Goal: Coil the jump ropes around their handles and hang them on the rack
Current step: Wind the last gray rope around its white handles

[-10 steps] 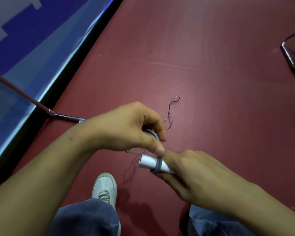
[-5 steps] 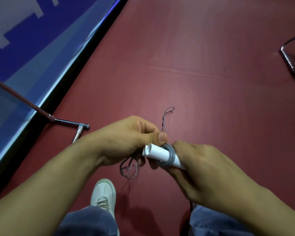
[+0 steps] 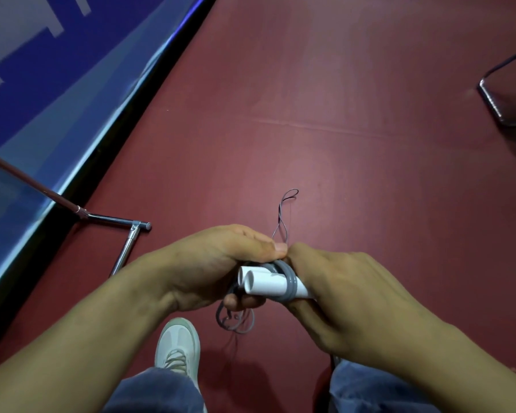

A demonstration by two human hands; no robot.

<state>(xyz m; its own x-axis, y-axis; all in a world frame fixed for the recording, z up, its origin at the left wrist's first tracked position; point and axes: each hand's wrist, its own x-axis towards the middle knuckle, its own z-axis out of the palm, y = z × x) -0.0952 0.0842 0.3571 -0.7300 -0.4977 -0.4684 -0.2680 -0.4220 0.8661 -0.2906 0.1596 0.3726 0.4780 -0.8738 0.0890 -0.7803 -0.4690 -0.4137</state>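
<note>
Two white handles [image 3: 265, 285] side by side, held above the red floor [image 3: 340, 144]. Grey rope [image 3: 290, 284] wound round them, with loose loops hanging below. Right hand [image 3: 346, 296] grip curled round the handles. Left hand [image 3: 221, 263] grip pinching the rope.

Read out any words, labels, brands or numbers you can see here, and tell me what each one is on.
Nothing can be read.
The blue board has white blocks, perhaps parts of large letters, but the frame cuts them off.
The handles show no print.
The shoe shows no brand.
</note>
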